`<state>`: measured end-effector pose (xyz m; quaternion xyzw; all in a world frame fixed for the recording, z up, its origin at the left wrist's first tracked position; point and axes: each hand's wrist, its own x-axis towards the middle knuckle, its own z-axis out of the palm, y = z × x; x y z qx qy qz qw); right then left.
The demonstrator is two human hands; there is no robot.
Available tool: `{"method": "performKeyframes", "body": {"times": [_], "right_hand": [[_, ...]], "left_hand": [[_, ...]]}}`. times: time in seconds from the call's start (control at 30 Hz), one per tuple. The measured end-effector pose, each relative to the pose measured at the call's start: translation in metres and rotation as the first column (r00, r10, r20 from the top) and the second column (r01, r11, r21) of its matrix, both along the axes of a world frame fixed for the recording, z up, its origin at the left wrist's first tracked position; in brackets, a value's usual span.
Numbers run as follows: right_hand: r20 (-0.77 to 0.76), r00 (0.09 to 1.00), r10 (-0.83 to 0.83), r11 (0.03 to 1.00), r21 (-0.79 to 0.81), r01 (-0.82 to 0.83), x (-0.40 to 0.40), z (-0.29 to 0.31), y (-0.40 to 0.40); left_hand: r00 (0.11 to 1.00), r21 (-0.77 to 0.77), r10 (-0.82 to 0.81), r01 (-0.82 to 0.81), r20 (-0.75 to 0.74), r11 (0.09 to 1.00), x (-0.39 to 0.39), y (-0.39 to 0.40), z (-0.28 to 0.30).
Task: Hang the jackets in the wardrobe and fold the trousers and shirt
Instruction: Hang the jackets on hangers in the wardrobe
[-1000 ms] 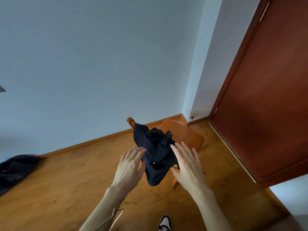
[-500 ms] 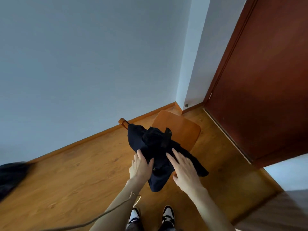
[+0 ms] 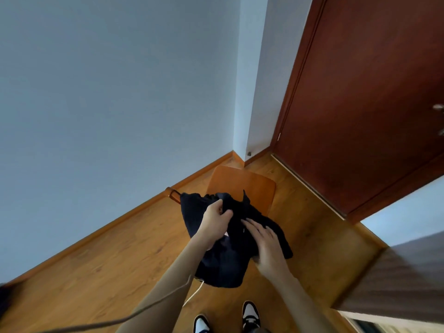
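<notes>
2 shoes (image 3: 225,318) show at the bottom edge, nearest the camera, on a wooden floor (image 3: 101,272). Just beyond them, the right hand (image 3: 266,246) lies with fingers extended on a dark garment (image 3: 223,263); whether the thumb grips the cloth I cannot tell. Beside it, the left hand (image 3: 216,221) pinches a fold of the same garment between thumb and curled fingers. Under both hands the garment drapes over a wooden chair (image 3: 242,183). Beyond the chair stand a pale wall (image 3: 115,92) and, to the right, a brown door (image 3: 370,92).
</notes>
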<state>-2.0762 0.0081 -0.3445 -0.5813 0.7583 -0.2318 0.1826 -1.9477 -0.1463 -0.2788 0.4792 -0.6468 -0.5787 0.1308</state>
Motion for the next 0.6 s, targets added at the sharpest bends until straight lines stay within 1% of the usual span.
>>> {"method": "performKeyframes", "body": {"times": [0.07, 0.13, 0.23, 0.3, 0.37, 0.4, 0.43, 0.47, 0.5, 0.53, 0.57, 0.6], "right_hand": [[0.186, 0.971, -0.148, 0.980, -0.101, 0.169, 0.000, 0.014, -0.003], [0.288, 0.919, -0.268, 0.947, -0.098, 0.307, -0.005, 0.037, -0.008], [0.406, 0.836, -0.370, 0.894, -0.089, 0.440, -0.015, 0.074, -0.012], [0.474, 0.784, -0.401, 0.848, -0.131, 0.513, -0.020, 0.099, -0.015], [0.506, 0.756, -0.415, 0.805, -0.182, 0.564, -0.021, 0.122, -0.019], [0.504, 0.753, -0.422, 0.782, -0.217, 0.584, -0.020, 0.134, -0.020], [0.499, 0.755, -0.426, 0.756, -0.262, 0.600, -0.020, 0.145, -0.021], [0.485, 0.759, -0.434, 0.731, -0.303, 0.611, -0.021, 0.155, -0.021], [0.472, 0.761, -0.444, 0.710, -0.332, 0.620, -0.021, 0.165, -0.020], [0.458, 0.762, -0.459, 0.694, -0.351, 0.629, -0.023, 0.174, -0.018], [0.450, 0.758, -0.472, 0.681, -0.360, 0.638, -0.024, 0.183, -0.016], [0.443, 0.755, -0.484, 0.671, -0.366, 0.645, -0.027, 0.191, -0.012]], "left_hand": [[0.999, 0.013, -0.032, 0.033, -0.030, 0.999, 0.000, -0.003, 0.009], [0.996, 0.015, -0.054, 0.055, -0.075, 0.998, 0.000, -0.005, 0.022], [0.981, 0.033, -0.111, 0.118, -0.158, 0.992, 0.002, -0.004, 0.044], [0.969, -0.063, -0.198, 0.191, -0.150, 0.980, 0.004, -0.003, 0.056], [0.941, -0.171, -0.315, 0.293, -0.123, 0.941, 0.008, 0.003, 0.065], [0.917, -0.213, -0.387, 0.361, -0.096, 0.908, 0.010, 0.008, 0.069], [0.893, -0.287, -0.449, 0.422, -0.033, 0.860, 0.011, 0.014, 0.072], [0.868, -0.396, -0.494, 0.473, 0.055, 0.787, 0.011, 0.019, 0.075], [0.848, -0.516, -0.512, 0.502, 0.136, 0.694, 0.009, 0.023, 0.077], [0.839, -0.610, -0.516, 0.501, 0.171, 0.613, 0.006, 0.025, 0.079], [0.840, -0.675, -0.518, 0.477, 0.162, 0.562, 0.004, 0.025, 0.081], [0.845, -0.715, -0.519, 0.442, 0.130, 0.541, 0.000, 0.024, 0.084]]}}
